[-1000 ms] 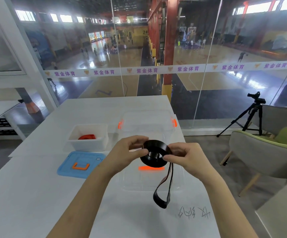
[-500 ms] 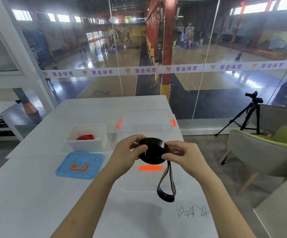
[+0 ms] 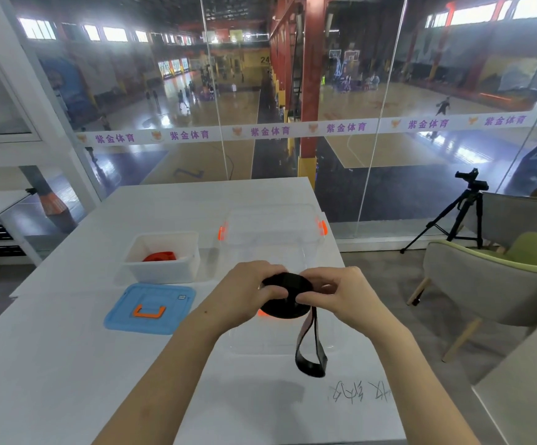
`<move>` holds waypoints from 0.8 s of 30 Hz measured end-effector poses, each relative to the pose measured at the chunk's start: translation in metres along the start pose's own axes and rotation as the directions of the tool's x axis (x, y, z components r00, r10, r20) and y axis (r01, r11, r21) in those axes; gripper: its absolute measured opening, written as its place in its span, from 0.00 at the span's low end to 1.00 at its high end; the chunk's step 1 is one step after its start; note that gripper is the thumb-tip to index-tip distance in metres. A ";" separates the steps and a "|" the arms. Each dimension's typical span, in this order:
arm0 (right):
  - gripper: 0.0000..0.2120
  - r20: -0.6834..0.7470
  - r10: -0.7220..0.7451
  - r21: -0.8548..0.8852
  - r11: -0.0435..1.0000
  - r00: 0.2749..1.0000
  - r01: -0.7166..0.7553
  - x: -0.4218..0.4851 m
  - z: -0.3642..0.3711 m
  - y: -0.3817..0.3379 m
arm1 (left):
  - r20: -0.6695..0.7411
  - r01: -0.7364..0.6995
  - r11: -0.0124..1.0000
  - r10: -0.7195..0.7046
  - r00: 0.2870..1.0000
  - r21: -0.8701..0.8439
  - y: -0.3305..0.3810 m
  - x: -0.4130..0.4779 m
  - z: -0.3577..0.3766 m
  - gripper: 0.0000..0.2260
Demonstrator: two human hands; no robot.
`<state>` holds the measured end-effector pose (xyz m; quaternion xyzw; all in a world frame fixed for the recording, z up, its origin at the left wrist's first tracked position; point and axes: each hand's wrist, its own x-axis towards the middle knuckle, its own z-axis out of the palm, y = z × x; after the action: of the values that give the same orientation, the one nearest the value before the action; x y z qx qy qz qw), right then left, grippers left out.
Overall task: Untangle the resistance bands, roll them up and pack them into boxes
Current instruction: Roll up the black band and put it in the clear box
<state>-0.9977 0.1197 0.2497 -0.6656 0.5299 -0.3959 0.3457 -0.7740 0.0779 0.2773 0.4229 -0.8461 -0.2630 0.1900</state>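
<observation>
A black resistance band (image 3: 285,300) is held above the table, most of it wound into a flat coil. My left hand (image 3: 248,293) grips the coil's left side and my right hand (image 3: 341,295) pinches its right side. A short loop of the same band hangs down below the coil, its bottom just over the table. A clear box with orange clips (image 3: 273,232) stands behind the hands. Its clear lid (image 3: 260,345) lies flat under them. A small white box (image 3: 164,268) at the left holds a rolled red band (image 3: 159,256).
A blue lid with an orange handle (image 3: 150,309) lies in front of the white box. The white table (image 3: 52,364) ends at a glass wall. On the floor at the right stand a green-and-grey chair (image 3: 492,284) and a camera tripod (image 3: 456,216).
The hanging loop has grown shorter as more band went onto the coil. The coil has tilted so its flat face shows, and both hands have closed in over it.
</observation>
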 end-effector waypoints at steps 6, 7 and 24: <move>0.16 -0.068 0.059 0.139 0.989 0.996 -0.049 -0.004 -0.005 0.008 | -0.140 0.025 0.935 -0.079 0.987 -0.354 -0.008 -0.006 0.003 0.09; 0.15 -0.083 0.065 0.144 0.988 0.994 -0.052 -0.005 -0.006 0.008 | -0.120 0.039 0.914 -0.095 0.988 -0.403 -0.008 -0.007 0.003 0.10; 0.16 -0.055 0.042 0.109 0.993 0.998 -0.036 -0.009 -0.012 0.002 | -0.096 0.117 0.824 -0.202 0.975 -0.555 -0.002 -0.013 0.007 0.11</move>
<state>-1.0103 0.1278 0.2516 -0.6238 0.5303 -0.4360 0.3735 -0.7687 0.0893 0.2693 0.4392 -0.6808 -0.4753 0.3430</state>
